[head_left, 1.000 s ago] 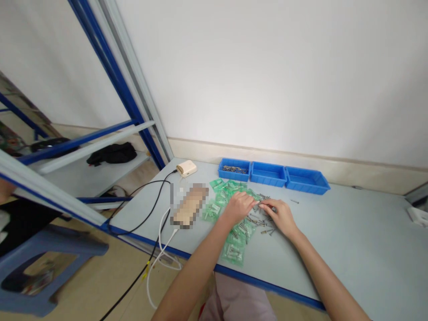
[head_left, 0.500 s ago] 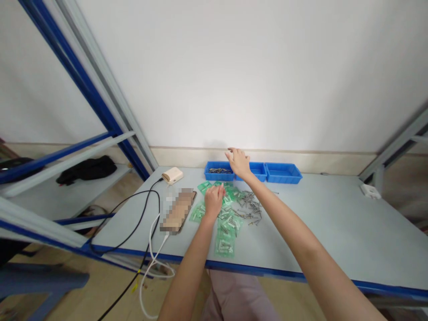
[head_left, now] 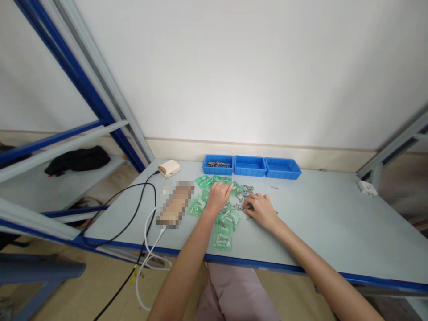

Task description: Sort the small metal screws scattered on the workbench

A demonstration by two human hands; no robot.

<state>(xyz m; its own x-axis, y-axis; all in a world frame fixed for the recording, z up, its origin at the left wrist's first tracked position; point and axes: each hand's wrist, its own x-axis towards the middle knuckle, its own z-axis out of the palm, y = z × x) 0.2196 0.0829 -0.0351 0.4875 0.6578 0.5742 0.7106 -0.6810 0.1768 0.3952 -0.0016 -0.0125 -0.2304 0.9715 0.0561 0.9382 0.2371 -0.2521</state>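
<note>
The right hand (head_left: 263, 211) is nearer, grip curled, whether pinching I can't tell, with loose screws (head_left: 237, 207) on the tabletop (head_left: 321, 223) just left of its fingertips, long axes roughly sideways.

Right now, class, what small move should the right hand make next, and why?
Probably draw one screw from the loose screws: the right hand has its fingertips down at that pile, while the left hand is over the green packets beside it.
</note>
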